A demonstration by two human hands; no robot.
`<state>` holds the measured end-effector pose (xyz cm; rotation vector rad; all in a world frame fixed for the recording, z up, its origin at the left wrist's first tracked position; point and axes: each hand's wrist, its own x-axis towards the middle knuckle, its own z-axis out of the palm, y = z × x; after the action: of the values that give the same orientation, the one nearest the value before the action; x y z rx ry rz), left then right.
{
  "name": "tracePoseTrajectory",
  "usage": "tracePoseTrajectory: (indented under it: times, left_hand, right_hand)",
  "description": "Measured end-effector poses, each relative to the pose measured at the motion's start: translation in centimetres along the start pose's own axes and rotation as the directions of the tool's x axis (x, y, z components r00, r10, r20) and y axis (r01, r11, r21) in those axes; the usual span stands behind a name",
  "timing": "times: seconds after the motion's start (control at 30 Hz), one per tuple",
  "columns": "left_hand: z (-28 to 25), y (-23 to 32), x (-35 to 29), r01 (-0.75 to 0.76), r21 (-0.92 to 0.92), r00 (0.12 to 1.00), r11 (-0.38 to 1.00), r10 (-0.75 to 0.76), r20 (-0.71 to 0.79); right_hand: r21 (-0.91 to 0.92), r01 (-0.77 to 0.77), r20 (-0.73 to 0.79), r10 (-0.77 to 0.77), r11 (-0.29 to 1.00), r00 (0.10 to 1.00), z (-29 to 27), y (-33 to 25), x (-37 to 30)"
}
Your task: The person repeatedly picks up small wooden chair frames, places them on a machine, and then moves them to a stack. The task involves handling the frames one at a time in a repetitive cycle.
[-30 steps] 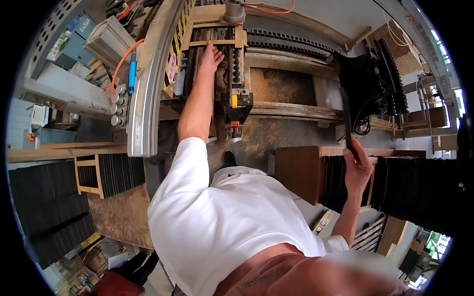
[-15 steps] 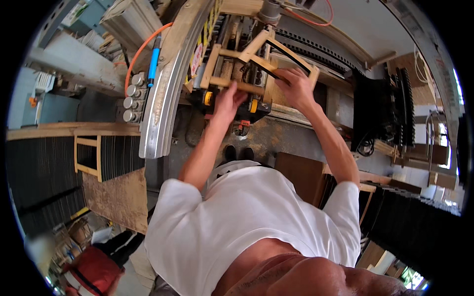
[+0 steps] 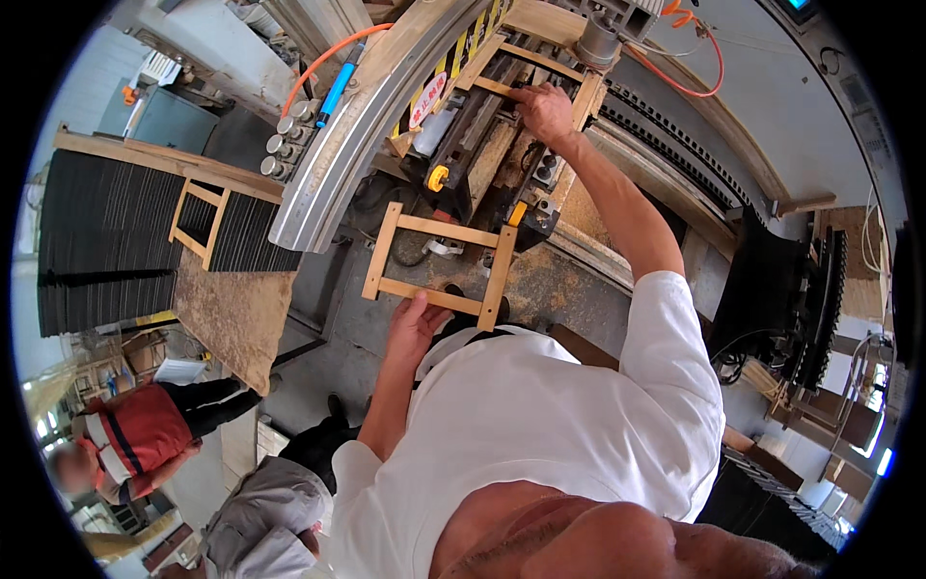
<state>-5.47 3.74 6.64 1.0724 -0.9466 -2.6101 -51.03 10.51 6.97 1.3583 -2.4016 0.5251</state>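
My left hand point(image 3: 413, 333) is closed on the near rail of a small rectangular wooden frame point(image 3: 446, 232), with the thumb on top. This frame hangs in front of my waist, clear of the machine. Farther off, my right hand point(image 3: 548, 114) grips the near rail of a second wooden frame point(image 3: 540, 61). That one lies in the machine point(image 3: 492, 159), between its rails, below a grey cylinder point(image 3: 600, 41). The right fingertips are partly hidden behind the hand.
A metal beam point(image 3: 328, 183) with a striped warning strip runs along the machine's left. Beyond it, stacked dark-edged frames point(image 3: 106, 222) carry one loose wooden frame point(image 3: 200, 220). Two people are at lower left, one in a red top point(image 3: 145, 434). Sawdust covers the floor point(image 3: 545, 289).
My left hand has drawn one frame off the machine toward my waist. My right hand has moved the other farther into the machine. The view has turned a little.
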Motion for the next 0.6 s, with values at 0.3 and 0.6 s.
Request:
tracePoseTrajectory:
  times: [0.3,0.6]
  left_hand:
    - [-4.0,-2.0,1.5,-0.095,-0.060,0.978,0.994,0.082,-0.190]
    - [-5.7,-3.2,3.4,-0.103,-0.062,0.948,0.993,0.079,-0.309]
  right_hand:
    - [-0.083,-0.056,0.061,0.061,0.995,0.996,0.1,3.3,2.6]
    - [-0.129,0.008,0.088,0.004,0.992,0.996,-0.9,3.0,2.7]
